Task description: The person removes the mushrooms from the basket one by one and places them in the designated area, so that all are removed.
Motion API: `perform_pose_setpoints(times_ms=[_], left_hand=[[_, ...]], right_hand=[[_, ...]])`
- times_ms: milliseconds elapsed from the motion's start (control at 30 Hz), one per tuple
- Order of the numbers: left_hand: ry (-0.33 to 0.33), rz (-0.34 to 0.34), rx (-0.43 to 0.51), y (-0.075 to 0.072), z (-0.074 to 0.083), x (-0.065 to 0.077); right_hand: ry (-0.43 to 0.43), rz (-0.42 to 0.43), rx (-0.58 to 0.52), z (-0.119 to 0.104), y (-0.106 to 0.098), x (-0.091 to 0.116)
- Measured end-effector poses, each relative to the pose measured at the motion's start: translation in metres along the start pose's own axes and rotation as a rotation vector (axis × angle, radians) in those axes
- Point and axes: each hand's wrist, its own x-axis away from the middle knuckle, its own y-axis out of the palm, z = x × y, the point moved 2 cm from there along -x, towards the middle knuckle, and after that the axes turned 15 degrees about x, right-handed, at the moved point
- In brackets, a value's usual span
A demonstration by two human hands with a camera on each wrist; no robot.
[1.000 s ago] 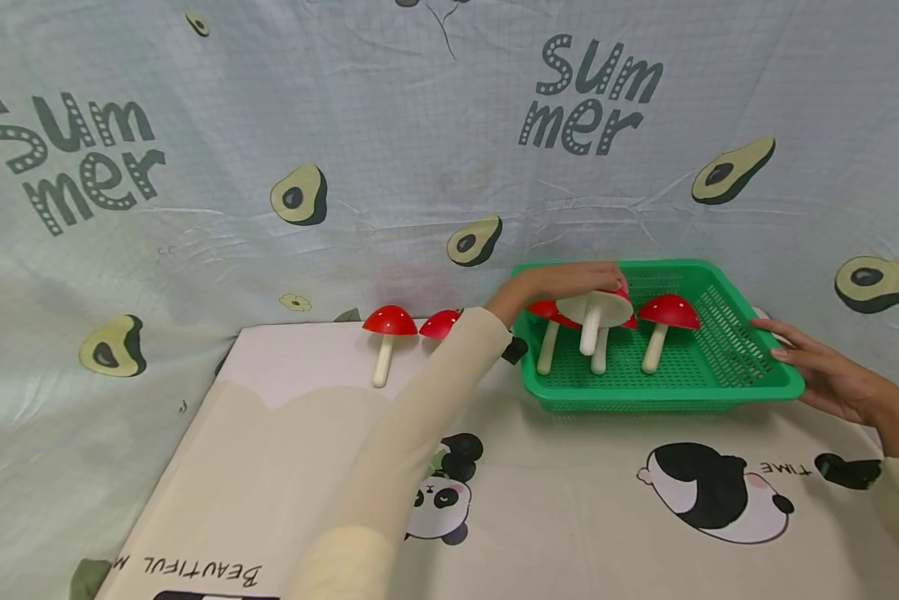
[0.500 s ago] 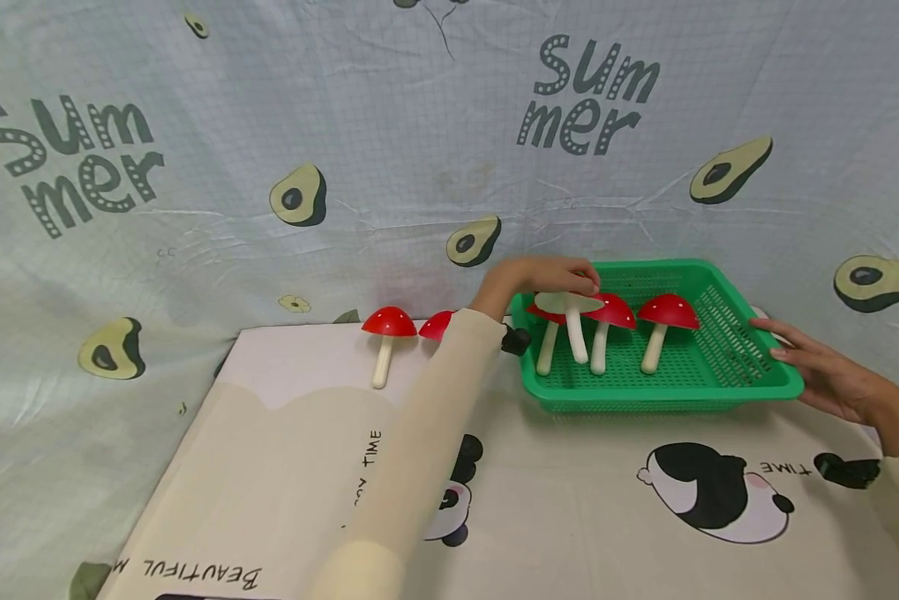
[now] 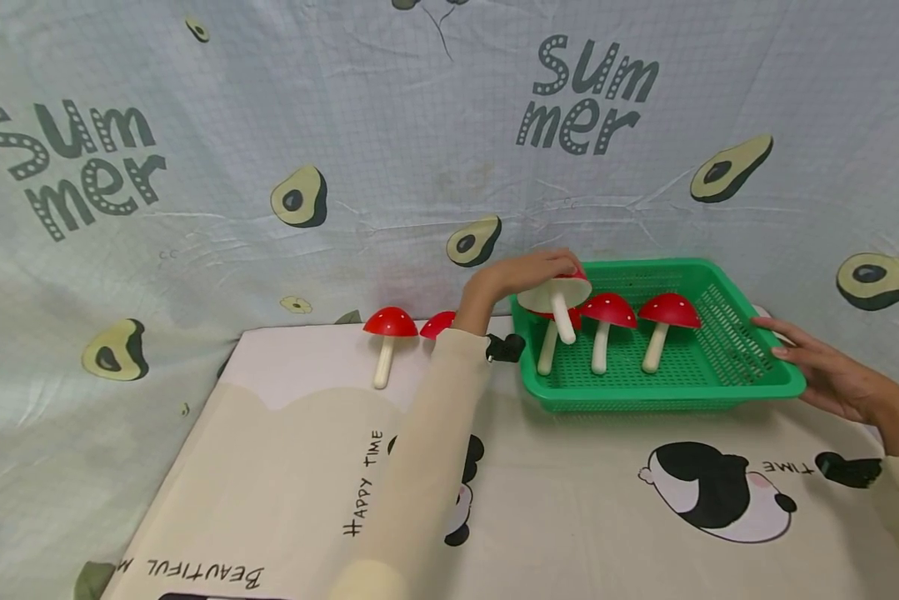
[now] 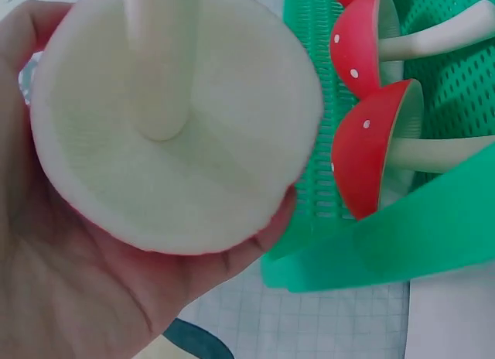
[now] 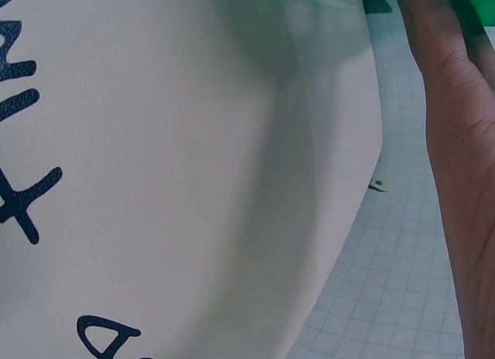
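My left hand [image 3: 520,273] grips a toy mushroom [image 3: 554,293] by its red cap, above the left end of a green plastic basket [image 3: 659,395]. The left wrist view shows the pale underside of this mushroom [image 4: 224,181], with fingers and thumb curled round the cap's edge. Inside the basket lie three more red-capped mushrooms, at the left [image 3: 547,354], middle [image 3: 609,310] and right [image 3: 670,311]; the left one is partly hidden by the held one. My right hand [image 3: 831,373] touches the basket's right rim with extended fingers. The right wrist view shows only part of this hand [image 5: 456,104].
Two mushrooms rest on the table [image 3: 284,467] left of the basket: one in full view [image 3: 391,322], another [image 3: 437,323] partly behind my left arm. A patterned cloth [image 3: 389,125] hangs behind the table. A dark-edged object [image 3: 217,597] shows at the bottom edge.
My left hand has moved left with the mushroom, from over the basket's middle to its left end. The middle mushroom is now uncovered. My right hand and the basket have stayed put.
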Motion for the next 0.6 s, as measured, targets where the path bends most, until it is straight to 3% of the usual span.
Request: perform_pose_setpoints(times_ms=[300, 600], left_hand=[[0.039, 0.064, 0.009, -0.008, -0.003, 0.015], [0.063, 0.085, 0.047, -0.022, -0.018, 0.038]], right_hand=[[-0.005, -0.005, -0.019, -0.001, 0.001, 0.000], [0.010, 0.019, 0.001, -0.002, 0.002, 0.001]])
